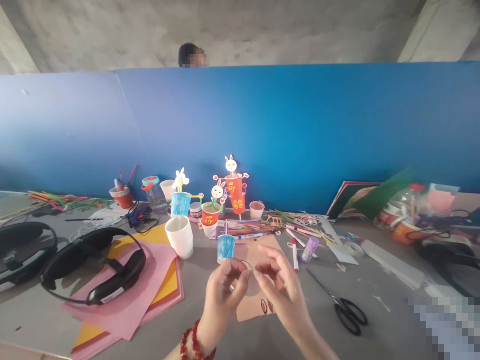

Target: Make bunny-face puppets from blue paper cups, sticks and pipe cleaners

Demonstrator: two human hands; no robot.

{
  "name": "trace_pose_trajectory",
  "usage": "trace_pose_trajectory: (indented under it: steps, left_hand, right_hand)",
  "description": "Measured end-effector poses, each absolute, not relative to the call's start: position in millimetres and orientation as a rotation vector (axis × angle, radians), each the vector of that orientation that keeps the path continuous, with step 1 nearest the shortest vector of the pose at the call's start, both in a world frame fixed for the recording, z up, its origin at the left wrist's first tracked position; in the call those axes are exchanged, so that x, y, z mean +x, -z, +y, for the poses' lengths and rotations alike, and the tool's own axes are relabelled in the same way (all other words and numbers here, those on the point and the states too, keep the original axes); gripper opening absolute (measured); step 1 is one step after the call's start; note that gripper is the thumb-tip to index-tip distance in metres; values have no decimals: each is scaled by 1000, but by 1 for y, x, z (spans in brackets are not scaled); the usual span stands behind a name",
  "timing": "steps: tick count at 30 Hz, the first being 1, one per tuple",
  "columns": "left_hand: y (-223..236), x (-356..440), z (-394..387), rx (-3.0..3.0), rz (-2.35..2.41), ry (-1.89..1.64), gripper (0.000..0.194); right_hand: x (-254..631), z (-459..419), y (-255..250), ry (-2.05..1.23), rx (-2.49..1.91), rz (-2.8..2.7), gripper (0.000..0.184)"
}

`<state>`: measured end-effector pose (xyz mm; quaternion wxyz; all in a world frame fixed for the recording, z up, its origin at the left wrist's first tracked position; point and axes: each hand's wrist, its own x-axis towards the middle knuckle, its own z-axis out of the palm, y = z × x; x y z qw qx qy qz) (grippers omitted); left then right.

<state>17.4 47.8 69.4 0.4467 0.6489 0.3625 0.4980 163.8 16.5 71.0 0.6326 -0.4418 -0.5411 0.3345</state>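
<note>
My left hand (224, 290) and my right hand (279, 285) meet over a tan sheet of paper (255, 305) near the table's front edge. Both pinch a small thin clear ring or loop (247, 267) between their fingertips; what it is made of I cannot make out. A red bead bracelet (191, 342) circles my left wrist. Just beyond the fingers stands a small blue paper cup (226, 248) with a purple stick in it.
White stacked cups (180, 236), paper-cup rabbit figures (234, 187), markers (294, 254), a glue stick (309, 249) and straws lie behind. Black scissors (345, 307) lie right. Pink and yellow sheets (142, 295) with black headsets (93, 270) sit left. A blue partition (300, 130) backs the table; a person's head shows above it.
</note>
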Motion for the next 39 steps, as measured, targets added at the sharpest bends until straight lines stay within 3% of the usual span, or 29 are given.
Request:
trace_pose_trajectory:
  steps: [2,7,12,19,27,39]
  left_hand:
    - [-71,17,48,1611,893,-1231,20]
    - [-72,18,50,1427,835,-1197,22]
    - [-65,18,58,1399,889,-1190,27]
    - [-53,28,85,1390,892,-1062,36]
    - [-21,38,96,1310,869,-936,48]
    - [-4,36,94,1279,832,-913,48]
  right_hand:
    - [164,17,-74,-841,-1014,-1236,21]
    - [167,19,-77,-898,-1106,-1212,32]
    - [175,26,-67,-951,-1093,-1274,29]
    - [196,48,-46,-701,-1137,-1437,27]
    - [206,58,-13,-682,-1117,-1472,26]
    - [207,57,1,-687,-1147,-1460,25]
